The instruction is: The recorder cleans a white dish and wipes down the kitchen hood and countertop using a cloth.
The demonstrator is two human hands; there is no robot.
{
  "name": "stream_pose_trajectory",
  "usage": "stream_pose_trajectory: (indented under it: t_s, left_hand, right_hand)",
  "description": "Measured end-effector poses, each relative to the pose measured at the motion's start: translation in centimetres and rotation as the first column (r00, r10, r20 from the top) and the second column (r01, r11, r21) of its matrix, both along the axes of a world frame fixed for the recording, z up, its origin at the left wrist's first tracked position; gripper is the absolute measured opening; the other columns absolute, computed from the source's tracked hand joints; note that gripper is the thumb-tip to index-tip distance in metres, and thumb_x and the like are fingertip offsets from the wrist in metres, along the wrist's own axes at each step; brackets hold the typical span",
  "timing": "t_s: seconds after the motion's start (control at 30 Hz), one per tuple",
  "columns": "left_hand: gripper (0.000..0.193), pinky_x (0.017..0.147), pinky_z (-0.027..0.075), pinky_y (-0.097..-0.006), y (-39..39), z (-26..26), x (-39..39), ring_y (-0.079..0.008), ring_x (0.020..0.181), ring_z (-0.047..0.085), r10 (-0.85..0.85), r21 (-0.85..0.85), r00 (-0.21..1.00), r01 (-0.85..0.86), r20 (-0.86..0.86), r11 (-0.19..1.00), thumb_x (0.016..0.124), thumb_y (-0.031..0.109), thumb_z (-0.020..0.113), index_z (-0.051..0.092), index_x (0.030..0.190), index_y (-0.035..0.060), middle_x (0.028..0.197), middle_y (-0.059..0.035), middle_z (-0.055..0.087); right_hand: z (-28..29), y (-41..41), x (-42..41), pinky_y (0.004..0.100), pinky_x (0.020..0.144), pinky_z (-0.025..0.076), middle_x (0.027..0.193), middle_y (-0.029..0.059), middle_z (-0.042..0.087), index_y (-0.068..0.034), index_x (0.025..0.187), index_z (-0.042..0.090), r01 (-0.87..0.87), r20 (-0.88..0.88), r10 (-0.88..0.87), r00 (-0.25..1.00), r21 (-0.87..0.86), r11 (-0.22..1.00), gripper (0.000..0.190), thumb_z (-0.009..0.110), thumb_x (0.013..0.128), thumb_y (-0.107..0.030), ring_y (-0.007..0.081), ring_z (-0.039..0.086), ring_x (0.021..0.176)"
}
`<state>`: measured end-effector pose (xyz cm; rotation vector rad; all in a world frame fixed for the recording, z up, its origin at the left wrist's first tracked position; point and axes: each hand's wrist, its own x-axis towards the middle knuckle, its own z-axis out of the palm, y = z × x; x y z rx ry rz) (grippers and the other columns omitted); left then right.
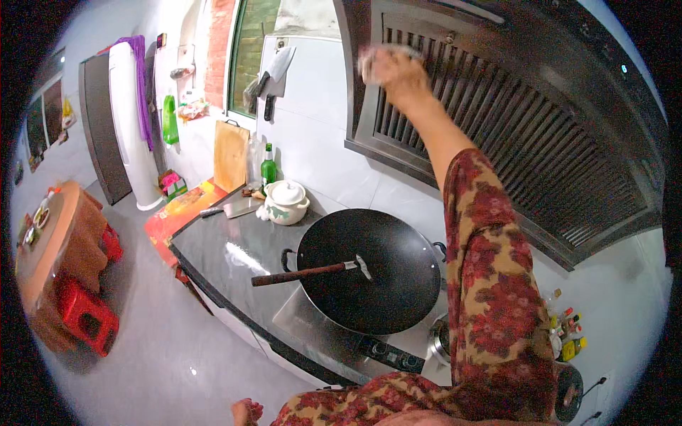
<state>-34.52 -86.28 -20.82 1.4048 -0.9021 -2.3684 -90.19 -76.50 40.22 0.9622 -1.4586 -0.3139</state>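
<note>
My right hand (pixel 402 74) is raised to the left end of the range hood's slatted filter (pixel 479 117), closed on a pale, wadded cloth (pixel 375 64) that is blurred. Low in the picture, my left hand (pixel 247 411) hangs beside the counter with its fingers curled; whether it holds anything is unclear. Below the hood, a large black wok (pixel 394 287) sits on the gas stove (pixel 341 341). A spatula (pixel 298 274) with a wooden handle rests in it, the handle reaching over the rim.
On the counter (pixel 213 266) stand a white lidded pot (pixel 286 205), a cleaver (pixel 242 207), a green bottle (pixel 268 170) and a wooden cutting board (pixel 230 154). Seasoning bottles (pixel 573 349) are at the right. A table (pixel 48 250) and red stool (pixel 88 317) stand at the left.
</note>
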Motion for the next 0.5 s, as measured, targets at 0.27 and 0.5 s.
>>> stream_pose_trajectory:
  t_s: [0.27, 0.5]
  left_hand:
    - [0.033, 0.037, 0.027, -0.0262, 0.5, 1.8, -0.4, -0.0127, 0.038, 0.031, -0.030, -0.020, 0.999, 0.029, -0.036, 0.999, 0.080, 0.015, 0.049, 0.033, 0.051, 0.0109, 0.046, -0.0028, 0.033]
    - [0.021, 0.058, 0.042, -0.0379, -0.6, -2.6, -1.2, -0.0230, 0.060, 0.050, -0.011, 0.066, 0.998, 0.007, 0.067, 0.998, 0.080, 0.019, 0.052, 0.053, 0.073, -0.0004, 0.064, -0.0109, 0.055]
  right_hand:
    - [0.9, 0.1, -0.1, 0.0322, 0.070, 0.041, 0.085, 0.0010, 0.054, -0.012, 0.082, 0.062, 0.013, -0.350, 0.044, 0.936, 0.159, 0.987, 0.012, 0.056, 0.074, -0.018, 0.0184, 0.050, 0.083]
    - [7.7, -0.1, 3.1, 0.0427, 0.088, 0.036, 0.096, 0.0063, 0.057, -0.006, 0.097, 0.058, -0.042, -0.197, 0.030, 0.980, -0.059, 0.997, 0.025, 0.046, 0.079, -0.018, 0.0248, 0.046, 0.102]
